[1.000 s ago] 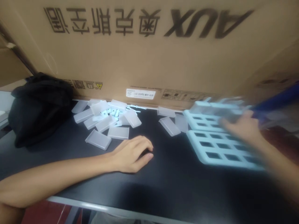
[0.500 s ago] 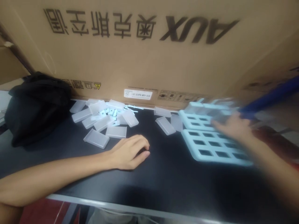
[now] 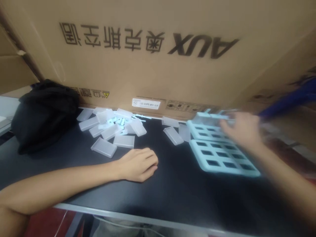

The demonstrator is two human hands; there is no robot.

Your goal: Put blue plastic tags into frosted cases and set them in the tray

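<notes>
My left hand (image 3: 139, 164) rests on the black tabletop, its fingers curled in and nothing visible in them. Beyond it lie several frosted plastic cases (image 3: 104, 147) around a pile of small light-blue parts (image 3: 120, 122). On the right, my right hand (image 3: 244, 130) is blurred; its thumb and fingers close around a frosted case with a light-blue top (image 3: 209, 117) at the back of a light-blue rack. That rack's upper panel (image 3: 189, 124) and lower panel (image 3: 197, 154) have rectangular openings. The fingertips are partly hidden.
A large cardboard box (image 3: 153, 75) with upside-down print stands along the back of the table (image 3: 168, 197). A black cloth bag (image 3: 44, 118) sits at the left. Three loose frosted cases (image 3: 173, 135) lie left of the rack. A blue bar (image 3: 288, 98) slants in at the right.
My right hand has shifted slightly left and up at the rack's back. My left hand's thumb has drawn in against the curled fingers. The whole view has shifted a little.
</notes>
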